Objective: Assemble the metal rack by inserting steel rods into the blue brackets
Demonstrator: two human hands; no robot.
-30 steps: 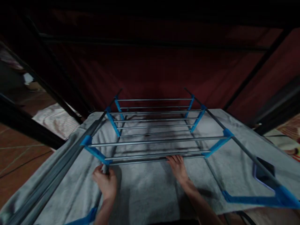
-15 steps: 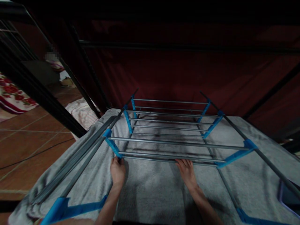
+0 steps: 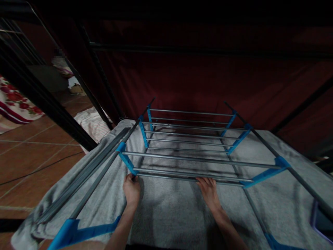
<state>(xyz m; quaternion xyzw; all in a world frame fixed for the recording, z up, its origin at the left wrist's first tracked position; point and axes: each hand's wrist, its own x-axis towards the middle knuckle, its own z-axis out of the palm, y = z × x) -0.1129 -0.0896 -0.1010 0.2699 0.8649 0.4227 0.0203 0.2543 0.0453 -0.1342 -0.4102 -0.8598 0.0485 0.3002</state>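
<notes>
A rack of thin grey metal tubes with blue plastic brackets lies on the bed-like surface, stretching away from me. My left hand (image 3: 131, 190) is closed at the lower end of the left blue bracket (image 3: 127, 162), around the side tube there; its fingertips are partly hidden. My right hand (image 3: 209, 192) has its fingers curled over the lowest crossbar (image 3: 166, 177) of the nearest tier, right of its middle. Behind it, more crossbars (image 3: 187, 140) join further pairs of brackets. Closest to me, another blue bracket (image 3: 67, 232) sits beside my left forearm.
Several loose grey tubes (image 3: 85, 173) lie along the left side of the grey blanket (image 3: 169, 211). At the right edge is a dark flat object with a purple rim (image 3: 314, 215). Black frame posts (image 3: 49, 97) and a dark red curtain (image 3: 182, 83) stand around the surface.
The view has shifted a little, so the rack appears slightly further right. Both hands keep their places on it.
</notes>
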